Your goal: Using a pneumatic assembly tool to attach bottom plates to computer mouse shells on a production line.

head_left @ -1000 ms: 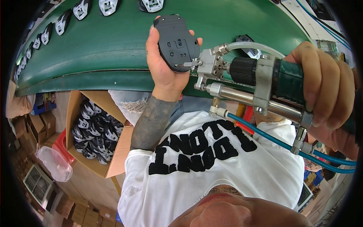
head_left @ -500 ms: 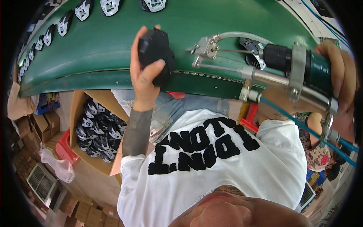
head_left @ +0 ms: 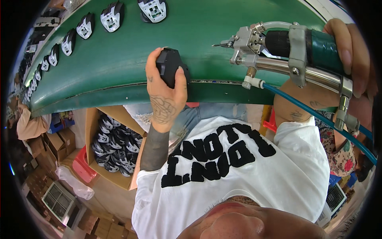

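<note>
My left hand (head_left: 166,101) is wrapped round a black, angular computer mouse (head_left: 169,67), its thumb on the right side and its fingers along the left. The mouse is held above the front edge of the green conveyor belt (head_left: 215,24). Round the rear grip of a powered screwdriver (head_left: 276,44), with a metal feed head and air tubes, closes my right hand (head_left: 345,47). The tool lies nearly level, its thin bit pointing left above the belt, apart from the mouse. Behind the tool, a part on the belt (head_left: 267,51) is mostly hidden.
Several mouse halves (head_left: 154,10) with white and black shells line the belt's far side, curving down the left. A cardboard box (head_left: 92,123) full of similar shells stands below at left, near a red stool (head_left: 83,165). A blue hose (head_left: 302,106) trails right. Other people sit nearby.
My left hand has drawn the mouse nearer to me and turned it. The screwdriver has shifted and now covers most of the part behind it. The view has moved slightly.
</note>
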Tool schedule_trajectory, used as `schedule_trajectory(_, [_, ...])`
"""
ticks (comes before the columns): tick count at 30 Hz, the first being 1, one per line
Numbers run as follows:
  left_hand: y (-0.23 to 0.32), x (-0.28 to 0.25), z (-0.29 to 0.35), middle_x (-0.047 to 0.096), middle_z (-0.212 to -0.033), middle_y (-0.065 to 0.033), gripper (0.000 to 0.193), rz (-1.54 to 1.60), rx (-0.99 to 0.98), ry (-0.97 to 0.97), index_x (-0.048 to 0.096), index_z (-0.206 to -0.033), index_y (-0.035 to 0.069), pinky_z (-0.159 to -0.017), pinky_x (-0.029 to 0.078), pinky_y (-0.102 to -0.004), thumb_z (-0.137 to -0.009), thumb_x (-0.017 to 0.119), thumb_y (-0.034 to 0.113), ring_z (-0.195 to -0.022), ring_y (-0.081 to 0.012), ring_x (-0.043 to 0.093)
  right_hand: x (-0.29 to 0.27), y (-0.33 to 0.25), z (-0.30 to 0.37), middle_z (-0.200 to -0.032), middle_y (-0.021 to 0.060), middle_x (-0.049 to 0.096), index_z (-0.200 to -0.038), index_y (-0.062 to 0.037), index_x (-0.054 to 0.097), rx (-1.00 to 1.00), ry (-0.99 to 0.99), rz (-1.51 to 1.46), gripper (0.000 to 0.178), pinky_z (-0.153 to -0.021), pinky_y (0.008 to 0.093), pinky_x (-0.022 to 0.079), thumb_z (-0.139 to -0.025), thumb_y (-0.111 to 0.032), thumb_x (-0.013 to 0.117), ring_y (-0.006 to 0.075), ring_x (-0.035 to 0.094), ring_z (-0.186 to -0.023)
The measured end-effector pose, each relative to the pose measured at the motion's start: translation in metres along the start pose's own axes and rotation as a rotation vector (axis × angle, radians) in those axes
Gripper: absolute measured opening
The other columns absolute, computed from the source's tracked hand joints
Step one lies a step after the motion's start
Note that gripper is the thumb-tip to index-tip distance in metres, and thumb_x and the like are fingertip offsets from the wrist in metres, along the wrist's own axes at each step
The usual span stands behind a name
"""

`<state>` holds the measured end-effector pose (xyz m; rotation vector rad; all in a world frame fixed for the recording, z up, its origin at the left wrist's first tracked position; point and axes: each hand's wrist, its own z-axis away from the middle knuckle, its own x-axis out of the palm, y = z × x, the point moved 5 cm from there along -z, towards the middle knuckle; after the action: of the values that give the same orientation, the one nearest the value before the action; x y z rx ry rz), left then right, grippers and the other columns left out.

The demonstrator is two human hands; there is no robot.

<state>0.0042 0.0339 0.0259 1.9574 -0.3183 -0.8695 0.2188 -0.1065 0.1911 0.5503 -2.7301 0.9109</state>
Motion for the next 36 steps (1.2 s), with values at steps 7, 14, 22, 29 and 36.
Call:
schedule_trajectory(7, [-0.010, 0.008, -0.009, 0.052, -0.116, -0.0208, 0.054, 0.074, -0.149, 0.044, 0.039, -0.131, -0.001, -0.088, 0.046, -0.0372, -0.083, 0.062, 0.005, -0.101, -0.0307, 0.056, 0.001, -0.015, 0.004, -0.082, -0.0047, 0.067, -0.074, -0.0157, 0.064, -0.049, -0.039, -0.033, 0.013, -0.077, 0.0228, 0.044, -0.087, -0.012, 0.067, 0.0065, 0.062, -0.073])
schedule_trajectory(14, [0.043, 0.053, -0.068, 0.044, -0.128, -0.0286, 0.055, -0.304, 0.396, 0.045, 0.042, -0.129, -0.009, -0.096, 0.038, -0.0501, -0.092, 0.055, 0.030, -0.113, -0.0447, 0.046, 0.031, -0.014, 0.007, -0.080, -0.0061, 0.064, -0.074, -0.0164, 0.062, -0.194, -0.010, 0.080, 0.014, -0.076, 0.0228, 0.044, -0.086, -0.012, 0.068, 0.0053, 0.060, -0.073])
schedule_trajectory(22, [-0.059, 0.043, -0.173, 0.045, -0.133, -0.0249, 0.073, -0.812, -0.121, -0.140, 0.047, -0.133, 0.004, -0.095, 0.040, -0.0467, -0.082, 0.058, 0.056, -0.116, -0.0428, 0.046, 0.044, -0.025, 0.016, -0.076, -0.0085, 0.058, -0.074, -0.0176, 0.057, -0.386, 0.202, 0.265, 0.018, -0.076, 0.0227, 0.044, -0.085, -0.010, 0.070, 0.0033, 0.058, -0.073])
schedule_trajectory(29, [-0.057, -0.010, -0.117, 0.055, -0.120, -0.0164, 0.063, 0.197, -0.231, 0.038, 0.048, -0.132, 0.010, -0.088, 0.049, -0.0449, -0.079, 0.062, 0.041, -0.101, -0.0351, 0.058, 0.031, -0.015, 0.012, -0.078, -0.0062, 0.059, -0.082, -0.0164, 0.062, -0.016, 0.289, 0.295, 0.015, -0.076, 0.0224, 0.044, -0.085, -0.027, 0.072, 0.0047, 0.059, -0.072])
schedule_trajectory(36, [-0.015, 0.028, 0.000, 0.046, -0.131, -0.0161, 0.058, 1.779, -0.485, -0.077, 0.034, -0.141, 0.016, -0.087, 0.050, -0.0548, -0.089, 0.051, 0.032, -0.103, -0.0321, 0.058, 0.037, 0.010, 0.001, -0.078, -0.0042, 0.059, -0.100, -0.0133, 0.059, 0.045, 0.137, 0.293, 0.037, -0.077, 0.0247, 0.043, -0.080, -0.043, 0.070, 0.0077, 0.057, -0.071])
